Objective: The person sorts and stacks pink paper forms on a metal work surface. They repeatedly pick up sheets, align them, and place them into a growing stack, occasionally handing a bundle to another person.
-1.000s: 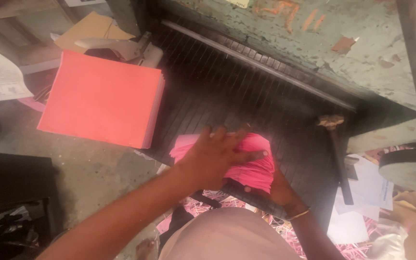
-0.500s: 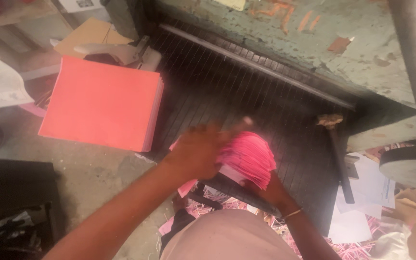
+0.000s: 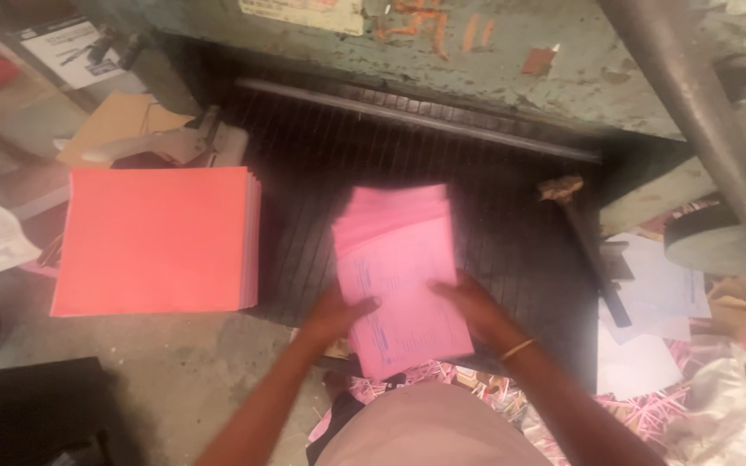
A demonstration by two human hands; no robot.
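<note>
Head cam: my left hand [image 3: 338, 312] & right hand [image 3: 475, 309] clasped the pink paper stack [image 3: 403, 276] by its side edges, fingers closed on it — light, floppy, prob. slippery sheets.

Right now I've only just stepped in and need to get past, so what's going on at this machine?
A person is holding a stack of pink sheets with both hands on the dark ribbed bed of an old green machine. The left hand grips the stack's left edge, and the right hand grips its right edge. A thicker pile of red paper lies to the left, and pink paper strips litter the floor at the lower right.
</note>
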